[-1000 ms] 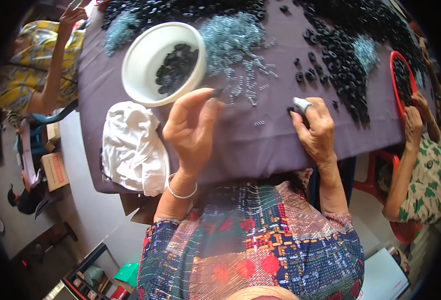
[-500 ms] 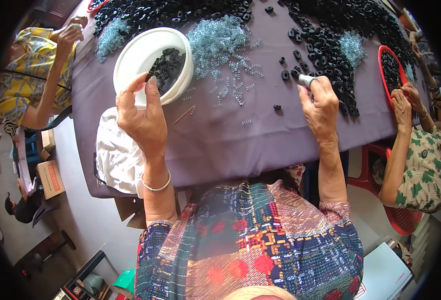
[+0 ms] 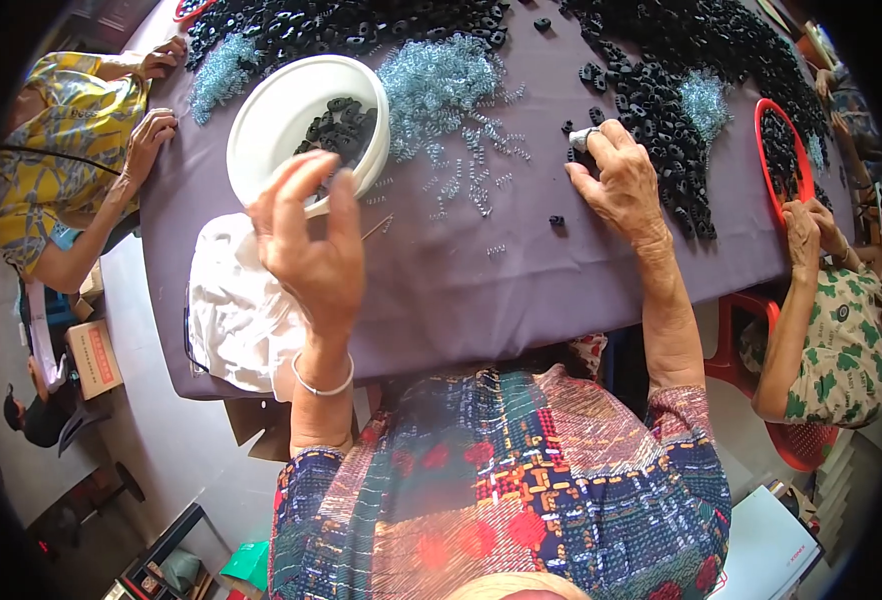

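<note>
My left hand (image 3: 311,250) hovers over the purple table (image 3: 461,280), just in front of the white bowl (image 3: 261,130). Its fingers are loosely apart and I see nothing in them. The bowl holds several small black ring-shaped parts (image 3: 341,125). My right hand (image 3: 616,180) rests on the table at the edge of a big heap of black parts (image 3: 661,90). It pinches a small white-grey piece (image 3: 583,138) between thumb and fingers. A single black part (image 3: 557,220) lies loose near that hand.
A pile of pale blue wire springs (image 3: 436,80) spreads beside the bowl. A white cloth (image 3: 231,310) hangs over the table's near left edge. A red tray (image 3: 776,150) of black parts sits at the right. One person (image 3: 71,130) works at the left, another person (image 3: 831,320) at the right.
My left hand went from the table's middle to the bowl's rim, then drew back slightly and lifted. My right hand slid forward with the white-grey piece to the black heap.
</note>
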Demonstrator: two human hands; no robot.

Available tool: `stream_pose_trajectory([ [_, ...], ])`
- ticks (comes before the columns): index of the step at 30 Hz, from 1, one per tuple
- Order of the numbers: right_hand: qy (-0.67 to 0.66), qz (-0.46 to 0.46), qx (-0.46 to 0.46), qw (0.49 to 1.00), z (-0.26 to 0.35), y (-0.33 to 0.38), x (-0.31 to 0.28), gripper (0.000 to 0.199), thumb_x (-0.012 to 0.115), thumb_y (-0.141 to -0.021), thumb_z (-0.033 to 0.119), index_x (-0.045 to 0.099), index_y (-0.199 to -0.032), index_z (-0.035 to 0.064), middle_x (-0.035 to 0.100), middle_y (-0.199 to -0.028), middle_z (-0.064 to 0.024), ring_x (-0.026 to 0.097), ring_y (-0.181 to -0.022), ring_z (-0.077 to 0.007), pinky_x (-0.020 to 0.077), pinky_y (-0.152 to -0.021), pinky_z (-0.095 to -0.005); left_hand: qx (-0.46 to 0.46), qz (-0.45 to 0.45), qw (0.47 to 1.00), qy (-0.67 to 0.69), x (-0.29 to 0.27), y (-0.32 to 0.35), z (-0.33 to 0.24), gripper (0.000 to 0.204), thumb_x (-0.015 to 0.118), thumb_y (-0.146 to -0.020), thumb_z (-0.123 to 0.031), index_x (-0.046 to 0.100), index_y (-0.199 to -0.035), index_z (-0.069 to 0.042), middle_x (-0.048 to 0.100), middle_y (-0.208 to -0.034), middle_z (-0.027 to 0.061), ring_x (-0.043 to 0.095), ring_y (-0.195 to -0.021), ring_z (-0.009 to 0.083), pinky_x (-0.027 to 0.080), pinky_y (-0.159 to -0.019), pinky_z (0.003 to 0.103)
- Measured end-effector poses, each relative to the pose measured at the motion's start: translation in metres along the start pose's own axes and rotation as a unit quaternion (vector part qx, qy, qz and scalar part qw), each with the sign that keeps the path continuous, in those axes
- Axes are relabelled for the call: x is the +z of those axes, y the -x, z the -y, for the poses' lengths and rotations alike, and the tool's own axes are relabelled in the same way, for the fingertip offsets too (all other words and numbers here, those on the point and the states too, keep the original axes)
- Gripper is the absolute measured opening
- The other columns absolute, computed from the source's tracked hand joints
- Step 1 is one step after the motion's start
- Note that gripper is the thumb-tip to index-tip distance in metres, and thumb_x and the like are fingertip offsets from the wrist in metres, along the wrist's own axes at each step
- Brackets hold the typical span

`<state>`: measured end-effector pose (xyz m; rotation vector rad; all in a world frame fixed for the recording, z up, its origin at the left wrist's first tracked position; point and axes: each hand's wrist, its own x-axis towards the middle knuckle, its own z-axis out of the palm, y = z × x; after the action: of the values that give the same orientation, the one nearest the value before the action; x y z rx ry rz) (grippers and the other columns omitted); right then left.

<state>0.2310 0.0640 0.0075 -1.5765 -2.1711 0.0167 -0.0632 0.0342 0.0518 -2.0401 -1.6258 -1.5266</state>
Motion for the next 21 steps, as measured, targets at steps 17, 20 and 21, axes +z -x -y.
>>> stream_pose_trajectory([
  [17,-0.108,-0.118,-0.156,0.975,0.085,0.035,-0.017,0.031,0.076,-0.060,0.008,0.061,-0.085,-0.0009,0.058,-0.094,-0.0111,0.056,-0.082,-0.0269,0.0431,-0.073,-0.0403,-0.429,0.391,0.574,0.577,0.037,0.042,-0.027,0.024,0.067,-0.088,-0.013,0.061,-0.106,0.002,0.066,-0.093,0.0060,0.061,-0.082,0.0103,0.050,-0.076,0.025],
  [20,-0.162,-0.102,-0.112,0.975,0.083,0.039,-0.013,0.032,0.075,-0.061,0.006,0.061,-0.088,-0.0015,0.058,-0.097,-0.0130,0.056,-0.082,-0.0282,0.0445,-0.072,-0.0391,-0.439,0.385,0.556,0.592,0.038,0.047,-0.024,0.024,0.065,-0.089,-0.012,0.060,-0.107,0.002,0.066,-0.095,0.0073,0.061,-0.081,0.0109,0.051,-0.076,0.025],
  [21,-0.163,-0.101,-0.112,0.975,0.082,0.042,-0.012,0.032,0.075,-0.061,0.006,0.061,-0.088,-0.0015,0.058,-0.097,-0.0130,0.056,-0.082,-0.0282,0.0445,-0.072,-0.0391,-0.447,0.376,0.551,0.596,0.038,0.048,-0.024,0.023,0.064,-0.090,-0.011,0.060,-0.107,0.002,0.066,-0.096,0.0081,0.061,-0.081,0.0115,0.051,-0.076,0.025],
])
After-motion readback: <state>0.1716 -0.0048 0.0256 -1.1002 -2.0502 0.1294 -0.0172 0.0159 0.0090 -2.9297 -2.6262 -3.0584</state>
